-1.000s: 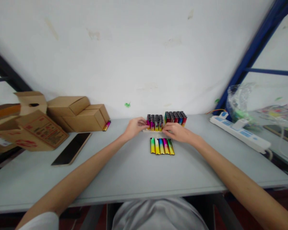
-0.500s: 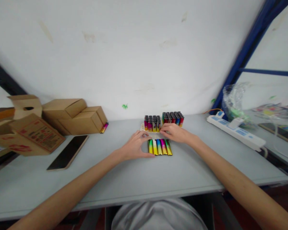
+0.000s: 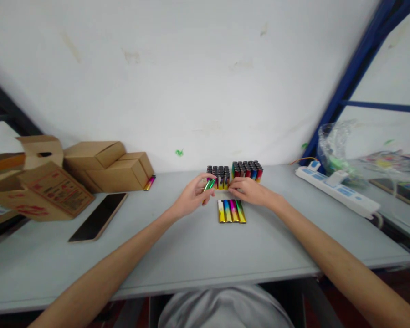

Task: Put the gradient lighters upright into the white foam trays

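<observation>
My left hand [image 3: 192, 195] is closed around a shiny green lighter [image 3: 209, 184], lifted and tilted in front of the left lighter group. My right hand [image 3: 248, 190] has its fingers bent together at the right front corner of that group; what they grip is hidden. The left group of upright black-topped lighters [image 3: 223, 181] stands in rows, with a pale strip [image 3: 221, 194] in front of it. A row of several shiny lighters [image 3: 231, 212] lies flat nearer me, white, blue, pink and green over gold. Behind my right hand stands a second upright lighter group [image 3: 248, 170].
At left lie a black-screened phone [image 3: 98, 217], an open carton [image 3: 51, 193] and closed brown boxes [image 3: 118, 168]. A pink-gold lighter [image 3: 149, 182] leans by the boxes. A white power strip [image 3: 338, 189] and clear plastic wrap [image 3: 338, 141] sit at right, beside a blue frame [image 3: 348, 77].
My left hand has picked up the leftmost green lighter from the flat row and raised it toward the standing group. The right hand stays nearly in place.
</observation>
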Motion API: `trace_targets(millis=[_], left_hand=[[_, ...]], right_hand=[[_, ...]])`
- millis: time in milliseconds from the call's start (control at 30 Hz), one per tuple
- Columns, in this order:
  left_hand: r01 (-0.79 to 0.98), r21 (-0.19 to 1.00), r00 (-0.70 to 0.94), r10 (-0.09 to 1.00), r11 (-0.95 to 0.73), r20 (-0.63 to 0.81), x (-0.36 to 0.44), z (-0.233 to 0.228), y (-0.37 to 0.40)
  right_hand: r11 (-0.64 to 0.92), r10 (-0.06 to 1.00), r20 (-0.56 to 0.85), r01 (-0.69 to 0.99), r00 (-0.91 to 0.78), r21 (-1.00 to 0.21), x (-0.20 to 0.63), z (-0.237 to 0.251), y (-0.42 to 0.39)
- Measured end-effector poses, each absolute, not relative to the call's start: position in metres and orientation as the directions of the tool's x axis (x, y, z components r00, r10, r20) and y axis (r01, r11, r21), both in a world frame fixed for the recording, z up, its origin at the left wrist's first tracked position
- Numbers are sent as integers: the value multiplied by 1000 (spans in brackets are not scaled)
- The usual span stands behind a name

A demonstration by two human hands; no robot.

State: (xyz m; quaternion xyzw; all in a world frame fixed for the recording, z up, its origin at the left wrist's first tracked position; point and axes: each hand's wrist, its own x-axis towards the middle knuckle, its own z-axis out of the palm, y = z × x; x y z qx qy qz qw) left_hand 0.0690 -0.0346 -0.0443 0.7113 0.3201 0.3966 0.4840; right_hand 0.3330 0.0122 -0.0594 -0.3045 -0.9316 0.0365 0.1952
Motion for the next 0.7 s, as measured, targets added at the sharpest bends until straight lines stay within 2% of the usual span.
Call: trace_targets(millis=[233,533,700], left_hand=[[81,959,404,889,-271,217,65,-57,-33],[0,1000,341,940,8,-8,68,-47,-43],[-49,988,416,902,147,-114,69,-48,-43]], right_hand=[[816,577,333,544,-745,-197,334,-60,14],[821,571,343,527,-746,-221,335,-60,14],[817,576,330,539,-748,-203,335,-60,13]])
